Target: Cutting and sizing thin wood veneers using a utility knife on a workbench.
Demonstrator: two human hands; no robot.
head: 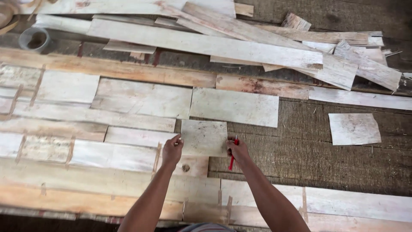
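Head view, item by item, as I read it from my station:

1. Small square veneer sheet (pixel 204 137): pale, lying flat just below the centre of the frame, on top of other sheets. Both hands are on it.

2. Left hand (pixel 172 151): at the sheet's 9 o'clock edge. Fingers curled together, thumb and fingertips pinching the lower left corner.

3. Right hand (pixel 238 150): at the sheet's 4 o'clock corner. Fingers closed against the right edge, with a red pencil (pixel 233 155) gripped in the same hand, its tip pointing down toward 6 o'clock. I cannot tell which fingers bear on the sheet and which on the pencil.

4. Laid veneer strips (pixel 86 129): long pale and tan pieces set edge to edge in rows, filling the frame from 7 to 10 o'clock, some joined by short tape strips.

5. Wide rectangular sheet (pixel 234 106): at 12 o'clock of the small sheet, just beside it.

6. Loose veneer pile (pixel 274 47): overlapping long boards heaped crosswise, 12 to 2 o'clock of the frame.

7. Lone ragged sheet (pixel 354 129): at 3 o'clock, well apart from the hands, lying on the dark rough work surface (pixel 300 154).

8. Tape roll (pixel 34 39): grey, at 10 o'clock, far corner
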